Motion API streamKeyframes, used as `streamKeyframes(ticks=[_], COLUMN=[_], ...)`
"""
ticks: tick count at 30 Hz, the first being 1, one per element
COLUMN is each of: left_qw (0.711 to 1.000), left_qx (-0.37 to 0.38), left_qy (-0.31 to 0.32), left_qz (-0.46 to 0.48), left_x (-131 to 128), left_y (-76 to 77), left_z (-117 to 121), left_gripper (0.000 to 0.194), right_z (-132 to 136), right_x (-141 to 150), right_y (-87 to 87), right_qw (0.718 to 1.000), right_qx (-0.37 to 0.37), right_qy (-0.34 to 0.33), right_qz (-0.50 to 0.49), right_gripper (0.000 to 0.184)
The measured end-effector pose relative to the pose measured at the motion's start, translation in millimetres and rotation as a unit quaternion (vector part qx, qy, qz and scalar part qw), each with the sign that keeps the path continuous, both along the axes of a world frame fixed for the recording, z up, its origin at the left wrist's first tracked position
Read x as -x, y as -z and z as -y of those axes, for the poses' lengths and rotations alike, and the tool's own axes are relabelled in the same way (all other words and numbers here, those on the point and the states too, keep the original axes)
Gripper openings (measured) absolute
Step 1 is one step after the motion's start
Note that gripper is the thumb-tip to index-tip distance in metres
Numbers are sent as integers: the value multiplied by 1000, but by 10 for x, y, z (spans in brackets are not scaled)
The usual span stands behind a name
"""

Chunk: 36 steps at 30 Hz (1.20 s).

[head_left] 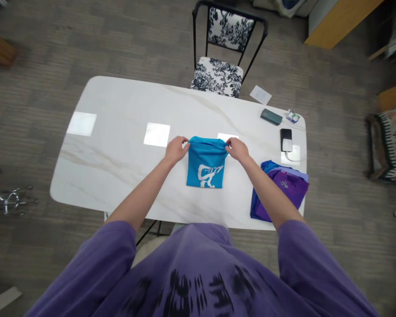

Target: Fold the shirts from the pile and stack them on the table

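Observation:
A folded turquoise shirt (pixel 206 165) with a white print lies in the middle of the white marble table (pixel 119 149). My left hand (pixel 176 149) pinches its far left corner, fingers closed on the cloth. My right hand (pixel 237 148) pinches the far right corner in the same way. The far edge of the shirt is lifted slightly between the two hands. Both forearms reach out from purple sleeves.
A stack of folded purple and blue clothes (pixel 282 189) lies near the table's right edge. Beyond it sit a black phone (pixel 286 137) with a cable, a dark case (pixel 271 116) and a small packet (pixel 292 117). A floral chair (pixel 222 57) stands behind the table.

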<state>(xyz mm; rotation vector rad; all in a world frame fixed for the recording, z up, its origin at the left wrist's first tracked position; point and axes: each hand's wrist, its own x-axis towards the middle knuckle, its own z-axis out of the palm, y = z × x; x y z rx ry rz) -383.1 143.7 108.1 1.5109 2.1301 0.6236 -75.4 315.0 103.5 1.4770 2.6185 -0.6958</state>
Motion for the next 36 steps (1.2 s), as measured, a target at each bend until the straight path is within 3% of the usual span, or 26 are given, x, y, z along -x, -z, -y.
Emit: streamKeyframes(ticks=[3,7,10,13,16,21,25,27,29,32,36], left_qw=[995,994,992,993,992,992,992,987,983,979,986], left_qx=[10,37,60,59,63,80,86,107,138,173,149], left_qy=[-49,59,89,82,87,65,-9,-49,-61,-52,-55], left_qz=[-81,-83,-66,-64,-63,-66,-95,-107,-109,-92,-45], left_x=[-196,-630,-803,-819,-775,-571,-272,-152,-85,-87,-198], left_y=[505,1084,1428,1628,1635,1432,1344,1344,1348,1314,1143], left_z=[-428,-472,-405,-402,-446,-609,-811,-883,-921,-912,-755], left_gripper=[57,71,78,83,83,66,65,67,58,33,23], right_z=[-227,94,323,352,295,141,-108,-218,-282,-273,-108], right_x=[250,387,379,367,370,277,130,69,27,-5,-38], right_y=[659,1352,1672,1829,1837,1607,1411,1364,1337,1280,1101], right_qw=[997,997,998,997,997,998,998,994,990,990,994], right_qx=[-37,-45,-35,-36,-29,-16,-46,-36,-9,22,12], right_qy=[38,-19,-42,-40,-37,-38,44,91,115,105,86], right_qz=[-48,-60,-40,-50,-60,-46,7,47,79,94,59], right_gripper=[63,73,75,77,77,72,71,68,58,39,30])
